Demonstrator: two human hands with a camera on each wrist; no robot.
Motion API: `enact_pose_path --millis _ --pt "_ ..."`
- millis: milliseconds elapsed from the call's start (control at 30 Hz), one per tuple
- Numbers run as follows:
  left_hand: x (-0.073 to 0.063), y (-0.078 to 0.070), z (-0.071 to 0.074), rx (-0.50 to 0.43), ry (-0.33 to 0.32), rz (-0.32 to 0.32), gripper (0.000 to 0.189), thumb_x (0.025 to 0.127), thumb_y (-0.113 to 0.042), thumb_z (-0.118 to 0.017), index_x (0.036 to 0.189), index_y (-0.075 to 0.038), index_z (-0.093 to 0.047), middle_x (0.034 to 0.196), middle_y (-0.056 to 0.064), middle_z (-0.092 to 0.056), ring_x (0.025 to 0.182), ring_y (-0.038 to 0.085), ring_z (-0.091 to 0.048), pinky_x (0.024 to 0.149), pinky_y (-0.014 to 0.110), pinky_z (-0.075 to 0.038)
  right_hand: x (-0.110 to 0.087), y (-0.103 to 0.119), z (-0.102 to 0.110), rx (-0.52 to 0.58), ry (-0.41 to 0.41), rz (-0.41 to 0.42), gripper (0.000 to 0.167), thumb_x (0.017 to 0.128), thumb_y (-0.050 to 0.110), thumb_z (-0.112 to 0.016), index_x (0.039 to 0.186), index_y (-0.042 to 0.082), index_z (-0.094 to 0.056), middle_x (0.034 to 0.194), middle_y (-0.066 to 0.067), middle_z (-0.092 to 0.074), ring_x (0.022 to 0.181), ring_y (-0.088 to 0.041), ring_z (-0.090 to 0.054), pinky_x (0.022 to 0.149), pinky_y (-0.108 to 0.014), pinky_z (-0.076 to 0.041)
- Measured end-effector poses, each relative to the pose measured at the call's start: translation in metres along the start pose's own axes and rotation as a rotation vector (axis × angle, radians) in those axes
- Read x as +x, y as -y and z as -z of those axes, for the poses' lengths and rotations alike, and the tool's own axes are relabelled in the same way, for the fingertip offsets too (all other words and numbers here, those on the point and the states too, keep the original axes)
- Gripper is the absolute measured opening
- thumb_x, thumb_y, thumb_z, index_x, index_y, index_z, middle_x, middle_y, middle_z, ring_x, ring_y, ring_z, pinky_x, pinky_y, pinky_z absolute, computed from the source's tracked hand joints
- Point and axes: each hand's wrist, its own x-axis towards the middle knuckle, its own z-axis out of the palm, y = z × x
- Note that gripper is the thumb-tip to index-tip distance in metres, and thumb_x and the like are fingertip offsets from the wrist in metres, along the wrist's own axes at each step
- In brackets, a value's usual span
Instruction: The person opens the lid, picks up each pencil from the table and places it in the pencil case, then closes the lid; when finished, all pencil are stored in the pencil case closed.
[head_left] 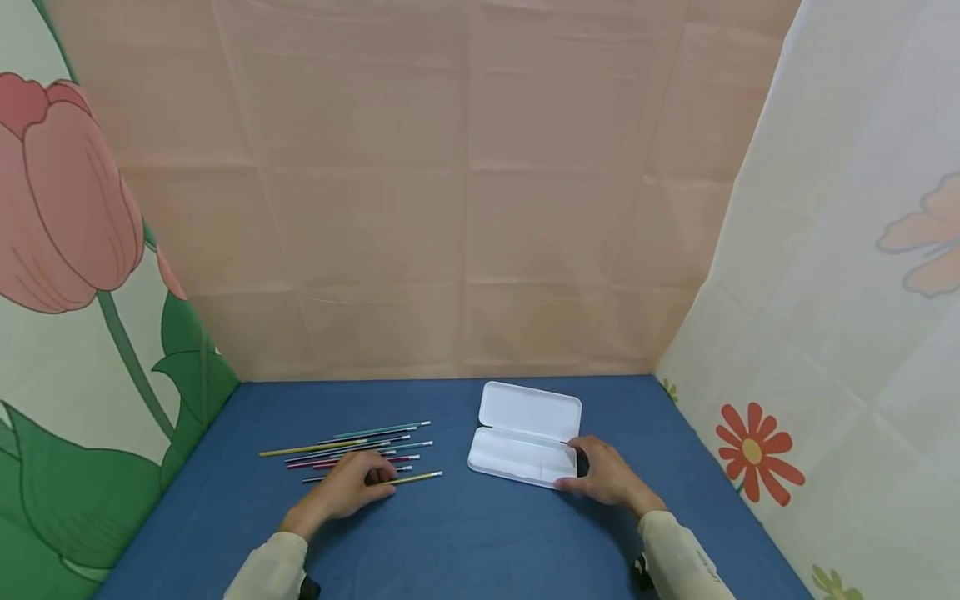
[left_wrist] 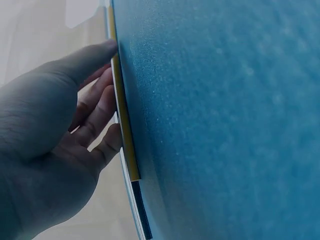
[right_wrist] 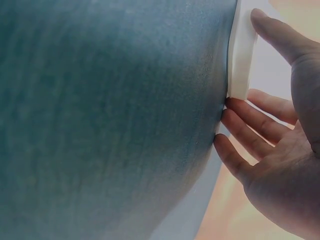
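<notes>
A slim yellow pencil with a white tip lies nearest me on the blue table. My left hand pinches it, thumb on the near side and fingers curled over the far side; the left wrist view shows the yellow pencil low along the cloth. Several more pencils in dark, red, green and yellow lie beyond, partly hidden by that hand. To the right, a white pencil case lies with its lid folded back. My right hand grips the case's right end between thumb and fingers.
Blue cloth covers the table. A plain beige sheet hangs at the back edge. Printed flower curtains close off the left side and right side.
</notes>
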Motion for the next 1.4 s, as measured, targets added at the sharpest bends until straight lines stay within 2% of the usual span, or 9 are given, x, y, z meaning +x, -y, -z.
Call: enact_pose_path --millis 167,367,600,867,1000,1133,1267,1400 --pt "-0.001 0.001 0.000 -0.011 0.008 -0.003 0.005 0.099 -0.015 -0.088 0.102 -0.016 -0.083 0.091 -0.010 -0.071 0.079 -0.003 -0.058 0.071 0.024 -0.051 0.001 0.000 -0.001 -0.009 -0.004 0.007 0.092 0.084 0.050 -0.100 0.155 0.005 -0.063 0.160 -0.022 -0.064 0.148 -0.044 -0.061 0.123 -0.070 -0.048" --pt "-0.002 -0.001 -0.001 -0.012 0.023 0.017 0.007 0.100 -0.015 -0.086 0.096 -0.018 -0.082 0.087 -0.009 -0.070 0.075 -0.002 -0.056 0.069 0.024 -0.048 0.000 -0.001 -0.001 -0.005 -0.005 0.019 0.091 0.084 0.049 -0.100 0.154 0.004 -0.064 0.155 -0.020 -0.067 0.142 -0.040 -0.064 0.121 -0.068 -0.051" --pt "0.000 -0.004 -0.001 0.006 0.042 0.032 0.008 0.103 -0.016 -0.084 0.097 -0.020 -0.081 0.088 -0.010 -0.070 0.075 -0.001 -0.055 0.068 0.024 -0.048 0.000 -0.001 0.000 -0.016 -0.015 0.034 0.089 0.084 0.048 -0.101 0.153 0.003 -0.065 0.151 -0.019 -0.069 0.137 -0.037 -0.067 0.119 -0.066 -0.053" --pt "-0.001 -0.008 -0.002 0.023 0.062 0.029 0.007 0.104 -0.015 -0.082 0.098 -0.017 -0.078 0.089 -0.009 -0.066 0.076 -0.001 -0.053 0.069 0.024 -0.046 0.001 -0.002 -0.002 -0.004 -0.025 0.031 0.089 0.084 0.047 -0.101 0.152 0.003 -0.065 0.150 -0.019 -0.070 0.136 -0.037 -0.068 0.118 -0.066 -0.054" --pt "0.000 -0.009 -0.003 0.043 0.052 0.043 0.009 0.105 -0.016 -0.081 0.098 -0.019 -0.076 0.089 -0.010 -0.064 0.077 -0.001 -0.052 0.069 0.023 -0.046 0.001 -0.003 -0.003 -0.012 -0.027 0.038 0.088 0.084 0.047 -0.100 0.152 0.003 -0.065 0.149 -0.018 -0.070 0.136 -0.037 -0.068 0.119 -0.065 -0.054" --pt "0.004 -0.010 -0.003 0.049 0.025 0.031 0.008 0.106 -0.017 -0.080 0.099 -0.018 -0.076 0.090 -0.010 -0.064 0.078 -0.002 -0.052 0.070 0.023 -0.047 0.001 -0.003 -0.003 -0.012 -0.028 0.035 0.088 0.084 0.046 -0.100 0.152 0.003 -0.065 0.150 -0.018 -0.070 0.136 -0.037 -0.067 0.119 -0.065 -0.053" --pt "0.009 -0.013 -0.002 0.046 0.000 0.005 0.007 0.107 -0.016 -0.079 0.101 -0.016 -0.075 0.092 -0.009 -0.065 0.081 -0.002 -0.053 0.072 0.024 -0.049 0.001 -0.003 -0.003 -0.006 -0.026 0.031 0.088 0.084 0.046 -0.101 0.152 0.003 -0.065 0.150 -0.019 -0.069 0.138 -0.038 -0.067 0.119 -0.066 -0.053" --pt "0.017 -0.019 -0.002 0.046 -0.006 0.022 0.005 0.108 -0.016 -0.077 0.105 -0.017 -0.074 0.095 -0.010 -0.067 0.083 -0.002 -0.055 0.075 0.024 -0.052 0.001 -0.003 -0.003 -0.005 -0.022 0.028 0.089 0.084 0.046 -0.101 0.153 0.003 -0.065 0.152 -0.019 -0.069 0.139 -0.039 -0.066 0.120 -0.066 -0.052"
